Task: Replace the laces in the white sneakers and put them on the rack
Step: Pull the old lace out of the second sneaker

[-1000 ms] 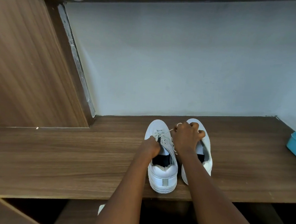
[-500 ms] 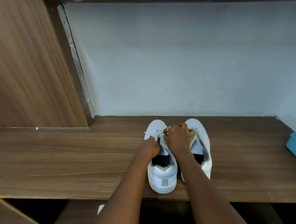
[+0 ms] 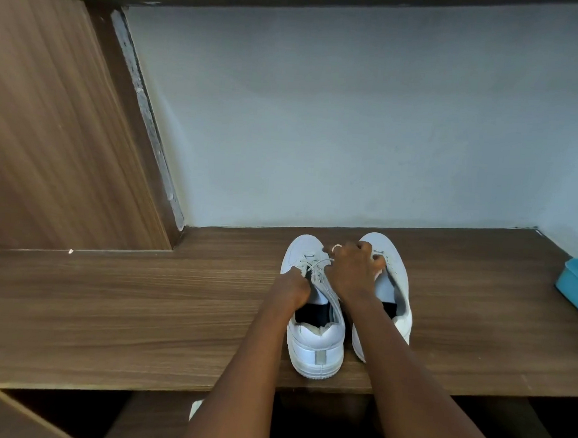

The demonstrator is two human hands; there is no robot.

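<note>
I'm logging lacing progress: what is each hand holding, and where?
The left hand pinches the lace at the eyelets of the left sneaker. The right hand grips a strand of that lace in curled fingers, stretched sideways above the right sneaker.

Pale wall [image 3: 356, 121], wooden side panel [image 3: 47, 133]

Both bare forearms reach forward side by side. The left hand [image 3: 291, 287] is curled knuckles-up, pinching the white lace [image 3: 319, 263]. The right hand [image 3: 354, 271], slightly farther forward with a ring [image 3: 337, 246] on one finger, closes its grip on the same lace.
</note>
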